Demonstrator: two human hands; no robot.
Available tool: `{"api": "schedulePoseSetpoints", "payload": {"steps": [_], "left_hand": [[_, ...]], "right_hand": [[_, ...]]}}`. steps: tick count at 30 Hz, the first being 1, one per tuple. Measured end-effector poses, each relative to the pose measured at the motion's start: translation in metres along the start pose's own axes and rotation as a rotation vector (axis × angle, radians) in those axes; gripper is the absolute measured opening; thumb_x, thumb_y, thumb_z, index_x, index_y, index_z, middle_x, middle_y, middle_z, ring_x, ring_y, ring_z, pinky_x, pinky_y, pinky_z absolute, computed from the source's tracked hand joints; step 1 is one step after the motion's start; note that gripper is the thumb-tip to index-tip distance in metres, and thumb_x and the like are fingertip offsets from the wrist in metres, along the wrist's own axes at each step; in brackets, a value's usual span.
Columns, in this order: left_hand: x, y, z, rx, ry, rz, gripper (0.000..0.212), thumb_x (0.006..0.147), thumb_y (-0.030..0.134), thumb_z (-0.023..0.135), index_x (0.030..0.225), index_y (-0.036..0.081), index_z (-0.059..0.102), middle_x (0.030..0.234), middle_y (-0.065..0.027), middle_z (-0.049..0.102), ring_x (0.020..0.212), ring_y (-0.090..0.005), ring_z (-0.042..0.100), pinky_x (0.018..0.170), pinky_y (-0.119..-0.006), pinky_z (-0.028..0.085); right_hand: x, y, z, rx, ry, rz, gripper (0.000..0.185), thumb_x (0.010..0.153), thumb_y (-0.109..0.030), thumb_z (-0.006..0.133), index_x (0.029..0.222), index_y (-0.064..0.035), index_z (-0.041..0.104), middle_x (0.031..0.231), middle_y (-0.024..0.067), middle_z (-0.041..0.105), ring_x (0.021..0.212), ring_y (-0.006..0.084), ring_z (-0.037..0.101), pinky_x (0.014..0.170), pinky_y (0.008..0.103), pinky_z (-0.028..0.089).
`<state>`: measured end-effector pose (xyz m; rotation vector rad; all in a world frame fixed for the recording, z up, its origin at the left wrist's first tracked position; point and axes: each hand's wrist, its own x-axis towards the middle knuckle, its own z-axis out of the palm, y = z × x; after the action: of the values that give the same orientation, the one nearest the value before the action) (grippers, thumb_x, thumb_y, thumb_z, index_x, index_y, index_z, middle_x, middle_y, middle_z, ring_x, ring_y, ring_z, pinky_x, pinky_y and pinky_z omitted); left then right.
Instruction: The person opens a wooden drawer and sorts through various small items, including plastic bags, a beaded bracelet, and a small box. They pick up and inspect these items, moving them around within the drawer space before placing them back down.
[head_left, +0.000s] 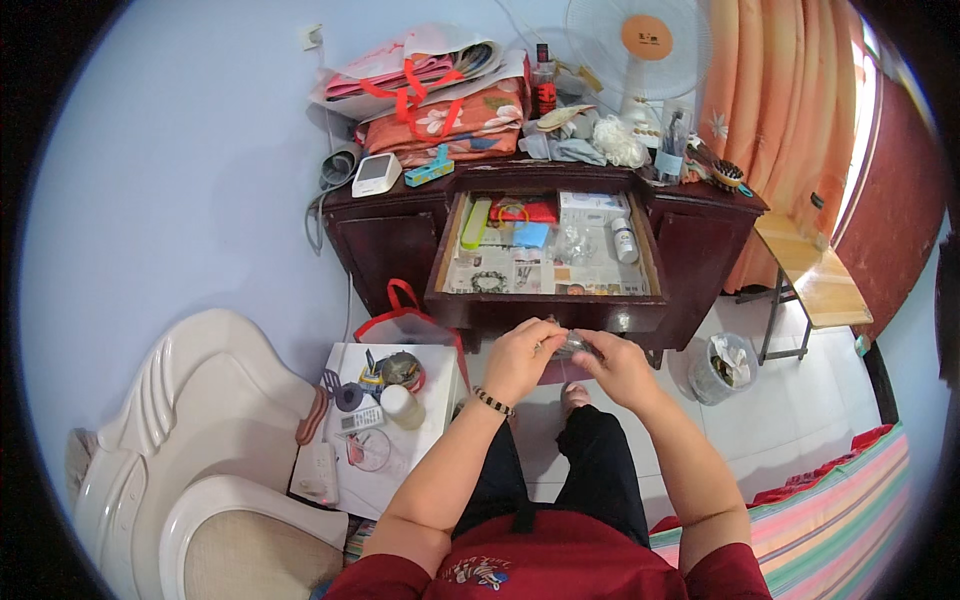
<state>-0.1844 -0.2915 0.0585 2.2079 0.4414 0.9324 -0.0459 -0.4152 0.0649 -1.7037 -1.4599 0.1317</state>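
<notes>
Both hands meet in front of an open wooden drawer (544, 309). My left hand (521, 358) and my right hand (616, 367) pinch a small clear plastic bag (574, 343) between them; what it contains is too small to tell. A beaded bracelet circles my left wrist. Newspaper (536, 274) lines the drawer. On it lie a beaded bracelet (489, 282), crumpled clear plastic (574, 244), a white bottle (623, 240), a white box (594, 208), a blue packet (531, 235), a red pouch (536, 208) and a yellow-green case (476, 223).
The dark wooden desk (390, 251) carries a blood pressure monitor (376, 175), bags and a fan (645, 45). A white side table (435, 375) with a remote control (360, 416) stands left, beside a white chair (217, 405). To the right are a waste bin (721, 375) and folding table (817, 274).
</notes>
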Motion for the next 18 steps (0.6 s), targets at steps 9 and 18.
{"api": "schedulePoseSetpoints", "payload": {"steps": [9,18], "left_hand": [[-0.004,0.002,-0.002,-0.019,-0.089,-0.073,0.030,0.087,0.024,0.060,0.112,0.008,0.061,0.097,-0.0108,0.063,0.088,-0.0273,0.062,0.076,-0.033,0.048],[0.033,-0.019,-0.038,0.364,-0.255,-0.025,0.022,0.085,0.027,0.059,0.099,0.010,0.061,0.100,-0.0101,0.062,0.090,-0.0302,0.061,0.073,-0.040,0.049]], "right_hand": [[-0.001,0.014,0.001,0.001,0.025,-0.041,0.031,0.076,-0.017,0.069,0.105,-0.0066,0.066,0.095,0.0120,0.066,0.082,0.0301,0.063,0.071,0.0362,0.050],[0.062,0.030,0.011,-0.043,-0.011,-0.269,0.027,0.074,-0.018,0.071,0.098,-0.0073,0.068,0.091,0.0105,0.066,0.082,0.0293,0.063,0.069,0.0352,0.050]]}}
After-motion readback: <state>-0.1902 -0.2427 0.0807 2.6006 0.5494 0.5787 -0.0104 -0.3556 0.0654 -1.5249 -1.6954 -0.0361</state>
